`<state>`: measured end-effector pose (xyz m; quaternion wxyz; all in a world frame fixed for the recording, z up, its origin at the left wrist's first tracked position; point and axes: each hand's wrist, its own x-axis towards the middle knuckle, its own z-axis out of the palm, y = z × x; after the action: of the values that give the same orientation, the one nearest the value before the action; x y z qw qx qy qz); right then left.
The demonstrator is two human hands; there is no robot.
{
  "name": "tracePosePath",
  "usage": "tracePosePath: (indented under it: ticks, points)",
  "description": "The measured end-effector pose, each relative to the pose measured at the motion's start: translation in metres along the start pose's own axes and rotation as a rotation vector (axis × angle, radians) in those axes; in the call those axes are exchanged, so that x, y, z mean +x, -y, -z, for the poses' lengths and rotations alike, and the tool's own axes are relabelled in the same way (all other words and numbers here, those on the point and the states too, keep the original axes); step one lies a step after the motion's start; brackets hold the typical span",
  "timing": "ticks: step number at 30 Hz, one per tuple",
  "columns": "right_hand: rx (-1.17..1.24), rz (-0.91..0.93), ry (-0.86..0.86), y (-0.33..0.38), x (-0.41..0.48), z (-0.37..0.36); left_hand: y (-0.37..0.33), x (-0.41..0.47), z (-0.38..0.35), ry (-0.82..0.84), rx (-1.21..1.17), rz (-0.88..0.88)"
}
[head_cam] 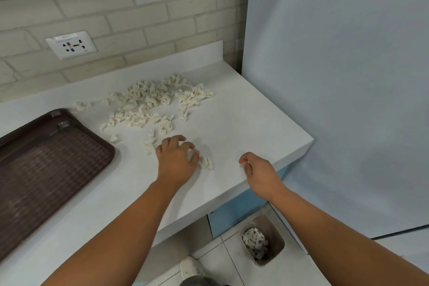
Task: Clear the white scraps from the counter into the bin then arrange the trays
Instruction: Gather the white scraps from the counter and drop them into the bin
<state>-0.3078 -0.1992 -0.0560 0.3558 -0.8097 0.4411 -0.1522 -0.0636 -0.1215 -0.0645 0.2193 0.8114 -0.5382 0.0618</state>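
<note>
At the white surface (243, 123), with the stacked brown trays (46, 169) lying at its left end, I am clearing the white scraps (157, 102). Most of them are heaped near the back wall, well beyond both hands. The bin (277, 239) stands on the floor below the surface's front corner, with a layer of scraps already in it, so by my reckoning the clearing is far from done. My left hand (177, 160) is clawed on the surface, its fingers curled over a scrap. My right hand (257, 169) hovers near the front edge, curled, and whether it pinches anything I cannot tell. A small clump (206, 162) lies just beside the left fingertips, between the hands. The job looks best done by raking scraps into one cupped handful and carrying it directly over the bin before letting go.
</note>
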Motion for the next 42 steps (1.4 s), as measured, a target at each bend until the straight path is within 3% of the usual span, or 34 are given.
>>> tracePosePath:
  ticks: [2, 4, 7, 10, 13, 18, 21, 27, 35, 42]
  points:
    - [-0.010, 0.006, 0.008, 0.003, 0.000, 0.000, -0.015, -0.007, -0.004, -0.001, 0.004, -0.140]
    - [-0.012, 0.008, 0.017, 0.006, -0.003, 0.001, -0.030, -0.011, -0.010, 0.142, -0.047, -0.216]
    - [-0.023, 0.013, 0.015, 0.006, -0.010, 0.004, -0.041, -0.018, -0.020, 0.330, -0.074, -0.189]
    - [-0.040, 0.008, -0.001, 0.004, -0.020, 0.011, -0.041, -0.021, -0.028, 0.322, -0.036, -0.193]
    - [-0.032, -0.021, -0.033, -0.001, -0.031, 0.021, -0.049, -0.020, -0.019, 0.323, -0.258, 0.001]
    - [0.013, -0.045, -0.223, -0.011, -0.056, 0.038, -0.083, -0.021, 0.012, 0.397, -0.838, 0.390]
    - [0.009, -0.062, -0.297, -0.020, -0.077, 0.046, -0.110, -0.035, 0.021, 0.456, -1.042, 0.467]
    - [-0.108, -0.181, -0.216, -0.062, -0.124, 0.033, -0.156, -0.093, -0.008, 0.513, -0.710, 0.275]
    - [-0.156, -0.429, -0.128, -0.146, -0.166, -0.019, -0.173, -0.156, -0.091, 0.719, -0.600, 0.238]
    - [-0.120, -0.560, -0.081, -0.235, -0.170, -0.084, -0.156, -0.187, -0.215, 0.854, -0.510, 0.225]
